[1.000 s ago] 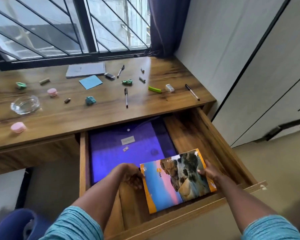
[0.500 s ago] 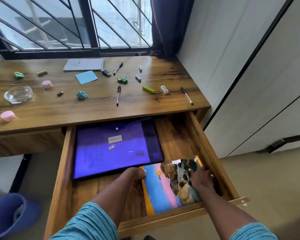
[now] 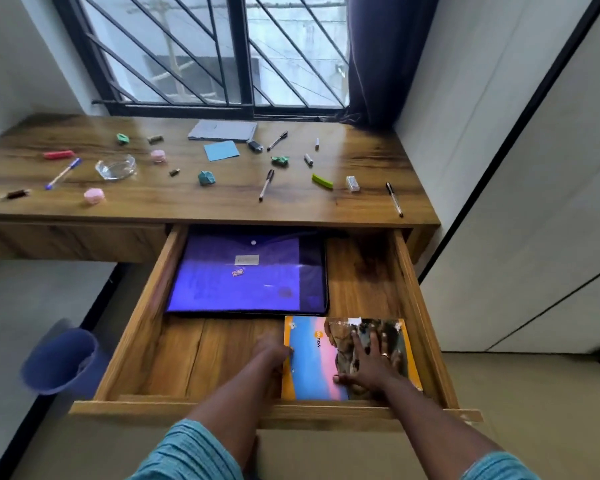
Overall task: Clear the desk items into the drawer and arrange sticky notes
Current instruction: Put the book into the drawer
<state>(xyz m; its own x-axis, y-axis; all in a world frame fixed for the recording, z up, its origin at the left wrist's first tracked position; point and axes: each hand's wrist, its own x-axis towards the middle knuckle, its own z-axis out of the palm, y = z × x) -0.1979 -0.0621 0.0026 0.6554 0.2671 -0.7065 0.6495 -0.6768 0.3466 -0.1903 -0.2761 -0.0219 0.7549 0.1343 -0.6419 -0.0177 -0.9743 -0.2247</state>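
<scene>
The book (image 3: 312, 362) now lies flat in the front right corner of the drawer (image 3: 142, 320), where a second ago I held it tilted by both edges; my right hand (image 3: 371, 365) has come off its right edge onto the cover. The drawer stands pulled out under the desk (image 3: 222, 206), with a purple folder (image 3: 243, 282) at its back left, just behind the book. On the desk lie a blue sticky note (image 3: 221, 150), a grey notebook (image 3: 222, 130) behind it, a glass dish (image 3: 115, 167), a pen (image 3: 266, 184) and small bits scattered apart. A barred window (image 3: 222, 53) and a dark curtain (image 3: 371, 57) stand behind, a blue bin (image 3: 59, 362) on the floor to the left. My right hand presses the cover, fingers straight and spread, gripping nothing. My left hand (image 3: 272, 351) is at the book's left edge, fingers curled; whether it pinches the edge I cannot tell
</scene>
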